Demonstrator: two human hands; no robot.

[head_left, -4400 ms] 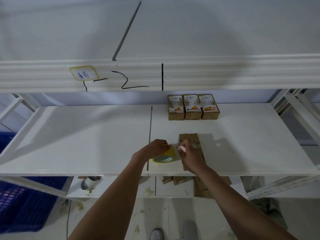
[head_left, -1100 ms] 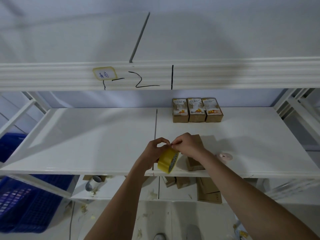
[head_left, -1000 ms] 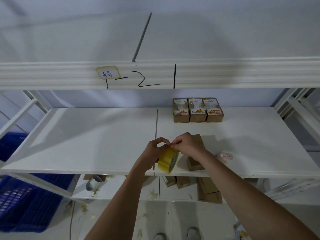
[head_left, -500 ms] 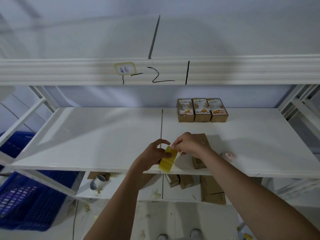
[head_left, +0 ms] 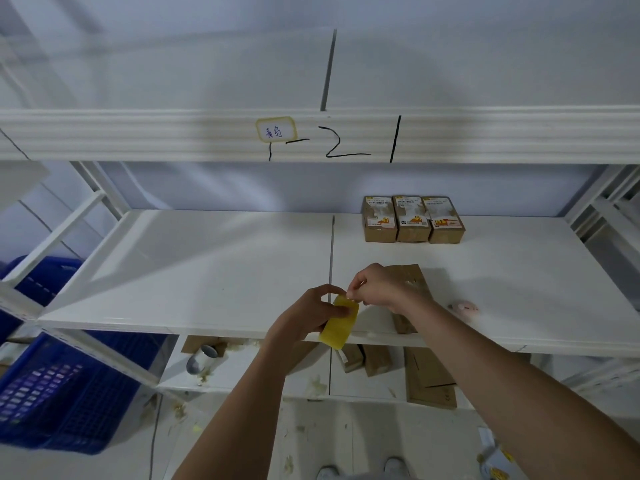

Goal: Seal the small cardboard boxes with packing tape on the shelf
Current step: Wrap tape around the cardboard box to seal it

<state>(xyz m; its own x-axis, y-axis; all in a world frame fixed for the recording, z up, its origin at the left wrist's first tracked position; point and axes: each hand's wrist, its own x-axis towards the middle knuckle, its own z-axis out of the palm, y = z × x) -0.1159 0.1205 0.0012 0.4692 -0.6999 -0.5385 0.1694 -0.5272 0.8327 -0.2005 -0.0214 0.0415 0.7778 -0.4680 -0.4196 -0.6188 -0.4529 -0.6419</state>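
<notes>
Left hand (head_left: 304,317) grips the yellow tape roll (head_left: 338,322), fingers curled round it, holding it on edge above the front lip of the shelf (head_left: 207,271). Right hand (head_left: 377,287) pinches at the top edge of the roll between thumb and forefinger; whether the tape end is lifted cannot be told. Directly behind the right hand an unsealed cardboard box (head_left: 410,282) lies flat on the shelf, partly hidden by the wrist. A small pink object (head_left: 464,308) sits on the shelf just to the right of that box, apart from it. At the back of the shelf three labelled boxes (head_left: 412,220) stand side by side, touching one another, well apart from the hands. The beam above carries a yellow-bordered label (head_left: 276,129) and black marker strokes. On the lower shelf lie further brown boxes (head_left: 429,379) and a grey roll (head_left: 201,358). A blue crate (head_left: 62,393) stands at lower left
</notes>
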